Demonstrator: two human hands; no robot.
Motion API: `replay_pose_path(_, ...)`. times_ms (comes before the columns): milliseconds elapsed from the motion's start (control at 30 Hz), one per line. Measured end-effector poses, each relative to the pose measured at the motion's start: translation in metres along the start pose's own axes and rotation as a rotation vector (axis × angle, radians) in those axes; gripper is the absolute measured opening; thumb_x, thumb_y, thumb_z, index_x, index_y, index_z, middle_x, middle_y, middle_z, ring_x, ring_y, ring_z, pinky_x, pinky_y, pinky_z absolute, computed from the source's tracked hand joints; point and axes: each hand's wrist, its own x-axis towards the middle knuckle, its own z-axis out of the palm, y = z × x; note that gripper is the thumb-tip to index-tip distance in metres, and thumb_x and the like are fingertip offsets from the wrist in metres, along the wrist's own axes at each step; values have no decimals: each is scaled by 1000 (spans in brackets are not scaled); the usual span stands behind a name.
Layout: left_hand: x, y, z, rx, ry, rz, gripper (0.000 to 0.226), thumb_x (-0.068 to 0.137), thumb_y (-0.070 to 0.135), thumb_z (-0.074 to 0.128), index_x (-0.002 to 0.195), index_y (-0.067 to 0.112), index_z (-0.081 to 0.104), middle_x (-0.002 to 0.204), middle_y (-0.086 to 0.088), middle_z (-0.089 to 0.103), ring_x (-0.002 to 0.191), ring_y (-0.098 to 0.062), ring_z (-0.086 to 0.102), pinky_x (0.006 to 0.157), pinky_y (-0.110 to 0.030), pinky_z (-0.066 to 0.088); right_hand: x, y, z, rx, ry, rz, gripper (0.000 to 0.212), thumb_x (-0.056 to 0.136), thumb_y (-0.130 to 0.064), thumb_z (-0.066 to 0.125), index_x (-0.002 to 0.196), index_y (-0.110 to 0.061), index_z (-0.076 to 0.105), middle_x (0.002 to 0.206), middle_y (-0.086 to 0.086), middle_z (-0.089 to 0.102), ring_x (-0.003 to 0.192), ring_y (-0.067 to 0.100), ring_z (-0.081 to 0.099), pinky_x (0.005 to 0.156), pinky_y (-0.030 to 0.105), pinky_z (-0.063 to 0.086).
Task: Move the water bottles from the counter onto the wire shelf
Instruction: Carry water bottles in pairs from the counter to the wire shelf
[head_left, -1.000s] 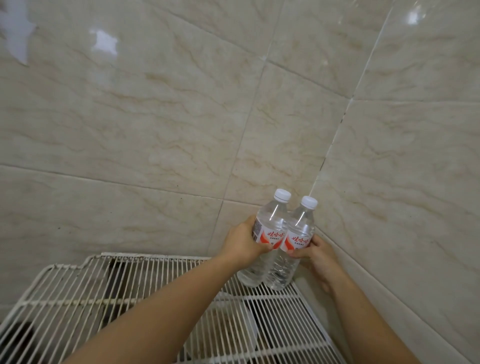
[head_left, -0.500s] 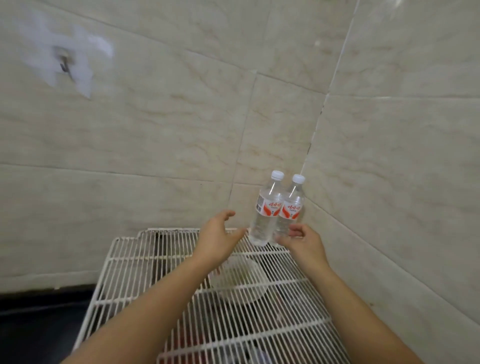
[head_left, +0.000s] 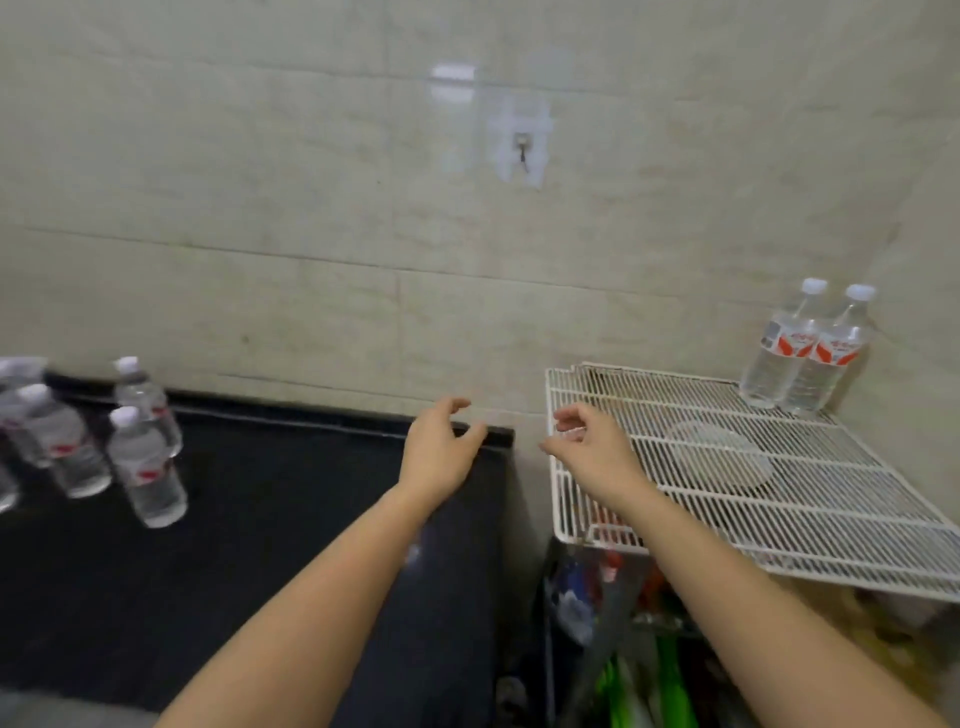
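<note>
Water bottles (head_left: 779, 364), 2 of them, stand upright and touching on the far corner of the wire shelf (head_left: 831, 519), at 3 o'clock, beside the tiled wall. More bottles (head_left: 148, 467) stand clustered on the black counter (head_left: 260, 545) at 9 o'clock, too blurred to count. The left hand (head_left: 439, 452) hovers over the counter's far right end toward 6 o'clock, and the right hand (head_left: 592, 447) over the shelf's left edge toward 4 o'clock. Both are empty, fingers loosely curled and apart. A wall hook (head_left: 522, 150) sits at 12 o'clock.

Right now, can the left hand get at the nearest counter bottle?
Probably yes: the left hand is open and empty, and only bare counter lies between it and the nearest bottle.
</note>
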Motion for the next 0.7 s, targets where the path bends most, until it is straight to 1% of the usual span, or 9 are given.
replay_pose_path(100,-18,-55,-68,41,82,-80,42,89,28,62,127,13,56,130,-4,60,120,-19,54,98,-29,42,-18,-31,70,26,-117,-13,34,83,-14,72,115,-9,60,105,5,61,84,17,56,81,30,46)
replay_pose_path(200,-23,-112,-138,66,148,-159,41,90,27,60,129,15,55,131,-2,59,121,-19,53,100,-30,42,-25,-61,145,48,-232,-54,34,85,-18,70,116,-15,58,109,2,59,79,9,54,78,24,42)
replay_pose_path(233,-21,-129,-162,69,170,-181,41,90,26,60,129,15,55,132,-3,58,120,-19,53,100,-32,43,-24,-74,170,43,-260,-71,35,85,-19,69,117,-16,57,109,0,58,81,9,54,78,23,42)
replay_pose_path(300,-20,-164,-209,82,213,-219,40,90,26,60,128,15,55,130,-4,59,118,-20,54,99,-34,44,-23,-101,220,14,-312,-90,36,86,-21,68,119,-16,56,109,-2,56,90,12,56,79,23,41)
replay_pose_path(367,-21,-198,-258,99,240,-258,37,89,26,60,124,15,58,123,-5,62,114,-21,58,96,-34,47,-25,-131,272,11,-344,-91,37,86,-21,68,120,-14,56,109,-2,56,96,14,56,80,23,41)
replay_pose_path(433,-22,-234,-307,123,249,-292,32,89,27,60,119,15,60,116,-4,65,108,-22,61,91,-36,49,-28,-160,326,44,-375,-68,38,85,-21,68,120,-13,57,108,-2,56,97,14,56,80,23,41)
replay_pose_path(533,-19,-288,-372,179,253,-346,39,89,27,61,126,14,58,125,-4,62,112,-20,59,93,-35,48,-33,-194,404,47,-431,-36,40,85,-22,69,121,-13,57,108,-2,55,99,14,55,82,25,44)
replay_pose_path(633,-6,-335,-416,184,275,-404,39,88,24,62,125,13,58,126,-7,63,112,-21,59,91,-32,45,-31,-214,466,35,-476,-18,35,83,-20,69,116,-13,57,107,-1,55,97,15,55,83,26,44)
replay_pose_path(700,7,-358,-432,159,272,-434,35,88,21,62,122,13,60,125,-8,64,114,-23,59,90,-31,44,-24,-223,494,9,-498,-11,27,83,-20,69,107,-19,55,106,-2,55,94,14,56,82,25,44)
